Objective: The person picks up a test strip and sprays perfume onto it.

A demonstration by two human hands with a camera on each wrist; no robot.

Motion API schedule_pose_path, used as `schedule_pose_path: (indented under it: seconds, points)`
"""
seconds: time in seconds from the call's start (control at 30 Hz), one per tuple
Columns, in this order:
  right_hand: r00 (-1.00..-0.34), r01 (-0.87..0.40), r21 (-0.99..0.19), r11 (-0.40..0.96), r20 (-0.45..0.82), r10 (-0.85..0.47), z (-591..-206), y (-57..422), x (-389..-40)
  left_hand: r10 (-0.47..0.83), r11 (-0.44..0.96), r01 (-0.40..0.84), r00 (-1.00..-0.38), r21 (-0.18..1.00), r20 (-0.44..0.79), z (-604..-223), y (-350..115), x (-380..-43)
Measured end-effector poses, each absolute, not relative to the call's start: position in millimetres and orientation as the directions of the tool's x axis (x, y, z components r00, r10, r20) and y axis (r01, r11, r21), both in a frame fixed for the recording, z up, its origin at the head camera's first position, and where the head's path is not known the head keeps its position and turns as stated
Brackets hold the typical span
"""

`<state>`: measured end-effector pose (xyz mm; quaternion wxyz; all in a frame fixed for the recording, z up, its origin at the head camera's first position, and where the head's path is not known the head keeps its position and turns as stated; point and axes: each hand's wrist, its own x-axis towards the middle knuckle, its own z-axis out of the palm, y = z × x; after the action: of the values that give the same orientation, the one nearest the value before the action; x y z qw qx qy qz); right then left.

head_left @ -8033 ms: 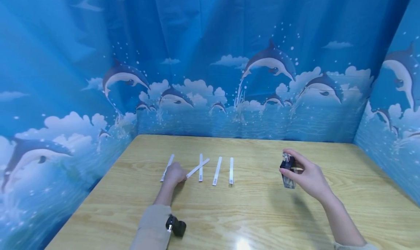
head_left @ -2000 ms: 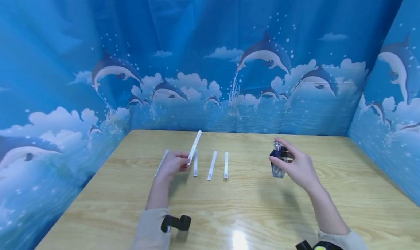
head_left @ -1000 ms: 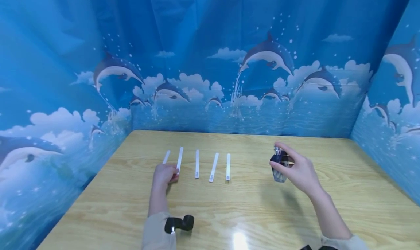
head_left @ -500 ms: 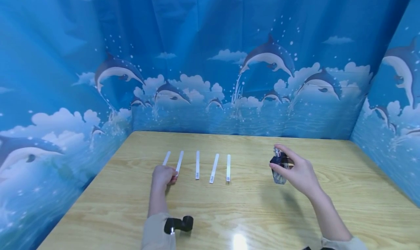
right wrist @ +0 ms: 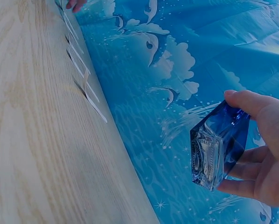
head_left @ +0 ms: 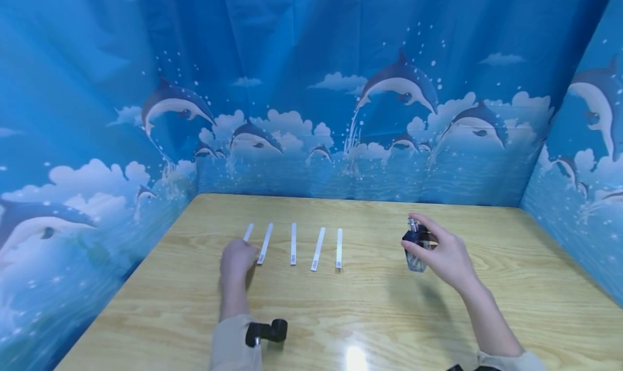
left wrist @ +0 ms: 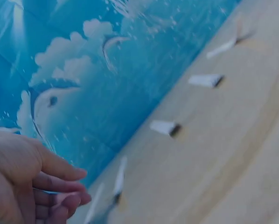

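Note:
My left hand (head_left: 237, 258) is over the leftmost white paper strip (head_left: 249, 231), whose near part it hides. Beside its fingertips lies the second strip (head_left: 265, 244), free of the hand. The left wrist view shows the left hand (left wrist: 13, 158) with loosely bent fingers and nothing in them. My right hand (head_left: 450, 257) holds a perfume bottle (head_left: 415, 252) above the table, the index finger on its silver spray top (head_left: 412, 224) and the thumb at its side. The right wrist view shows the bottle's clear, thick glass base (right wrist: 205, 158) and blue faceted body (right wrist: 235, 133).
Three more strips, such as the middle one (head_left: 293, 244), lie in a row to the right, with small printing at their near ends. The wooden table (head_left: 379, 317) ends at a blue dolphin-print curtain (head_left: 302, 117) behind and at both sides.
The left hand lifted the strip that lay across another, set it down between the leftmost and middle strips, then released it and shifted left. The right hand keeps holding the bottle.

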<state>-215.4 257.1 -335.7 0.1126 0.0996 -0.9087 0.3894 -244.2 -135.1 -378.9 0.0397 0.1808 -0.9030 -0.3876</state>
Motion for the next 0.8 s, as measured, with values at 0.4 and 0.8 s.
schedule_pose_path:
  seconds: [0.4, 0.8]
  points:
    - [-0.953, -0.276, -0.684, 0.675, 0.284, -0.101, -336, 255, -215, -0.221, 0.37, -0.237, -0.962, 0.898, -0.162, -368, -93, -249]
    - [-0.947, -0.301, -0.679, 0.67, 0.293, -0.128, -339, 254, -215, -0.261, 0.56, -0.262, -0.956, 0.786, -0.132, -388, -73, -247]
